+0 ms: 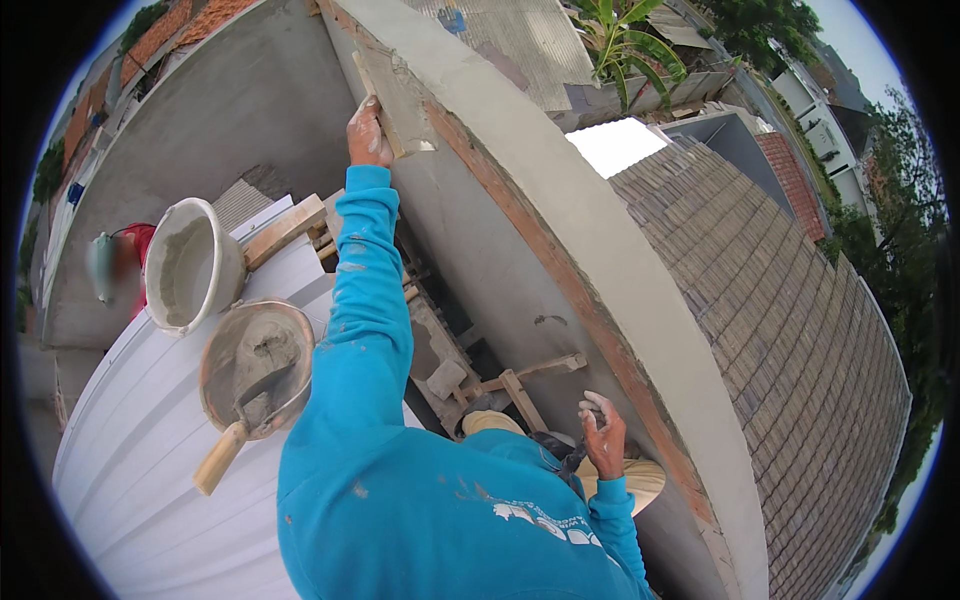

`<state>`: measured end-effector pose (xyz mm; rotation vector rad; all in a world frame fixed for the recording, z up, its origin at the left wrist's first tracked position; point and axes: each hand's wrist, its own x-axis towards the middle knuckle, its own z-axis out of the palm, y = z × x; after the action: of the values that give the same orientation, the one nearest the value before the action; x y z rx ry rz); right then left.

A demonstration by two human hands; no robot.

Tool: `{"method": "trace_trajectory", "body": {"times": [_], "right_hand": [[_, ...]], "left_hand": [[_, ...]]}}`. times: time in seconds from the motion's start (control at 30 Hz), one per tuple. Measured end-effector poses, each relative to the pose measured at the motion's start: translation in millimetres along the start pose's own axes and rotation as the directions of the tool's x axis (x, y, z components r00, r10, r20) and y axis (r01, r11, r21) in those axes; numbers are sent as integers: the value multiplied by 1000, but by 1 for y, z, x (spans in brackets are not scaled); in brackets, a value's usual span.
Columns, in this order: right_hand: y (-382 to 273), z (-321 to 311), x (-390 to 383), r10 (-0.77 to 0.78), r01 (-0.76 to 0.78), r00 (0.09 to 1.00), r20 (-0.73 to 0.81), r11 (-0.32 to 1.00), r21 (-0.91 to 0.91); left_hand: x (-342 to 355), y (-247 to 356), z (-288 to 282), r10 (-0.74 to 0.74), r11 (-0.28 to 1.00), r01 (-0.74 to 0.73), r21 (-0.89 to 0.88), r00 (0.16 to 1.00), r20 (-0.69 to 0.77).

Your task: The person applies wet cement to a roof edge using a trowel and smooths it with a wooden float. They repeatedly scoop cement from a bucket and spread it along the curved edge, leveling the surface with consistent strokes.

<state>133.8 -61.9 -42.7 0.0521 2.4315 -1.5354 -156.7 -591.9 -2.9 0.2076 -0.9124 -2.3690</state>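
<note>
My left hand (370, 135) reaches far forward, wrapped round the edge of a mortar-smeared plastering float (404, 104). That float is against the upper part of the grey wall, beside its wooden edging strip (540, 240). Close to my body, on the right, my right hand (603, 437) is raised with curled fingers near the wall; what they hold, if anything, is too small to make out. To the left of my outstretched arm, a mortar bucket (210, 365) contains grey mortar (272, 350) and a trowel with a wooden handle (220, 458).
A pale bucket (240, 265) with grey residue stands beyond the mortar bucket, over white corrugated roofing (150, 470). Wooden planks (285, 232) lie beside it. Another person in red (140, 240) is at far left. A tiled roof (760, 340) lies beyond the wall's smooth top (620, 260).
</note>
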Motion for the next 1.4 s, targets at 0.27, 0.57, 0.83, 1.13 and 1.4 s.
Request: {"method": "trace_trajectory", "body": {"times": [0.27,0.57,0.83,1.13,1.4], "right_hand": [[12,-20,-25,69,-72,997,-47,995,-73],[16,-28,-30,91,-86,996,10,965,-246],[27,-28,-26,74,-71,997,0,962,-262],[22,-16,-16,66,-63,998,3,973,-224],[49,-28,-27,104,-113,993,-59,979,-171]], "left_hand": [[123,-44,79,159,62,-265,962,954,252],[171,-109,75,-60,-425,-363,830,925,374],[120,-115,98,-165,-469,-319,824,948,273],[18,-110,118,-236,-286,-492,822,868,437],[173,-46,60,-140,-281,-286,916,956,256]]}}
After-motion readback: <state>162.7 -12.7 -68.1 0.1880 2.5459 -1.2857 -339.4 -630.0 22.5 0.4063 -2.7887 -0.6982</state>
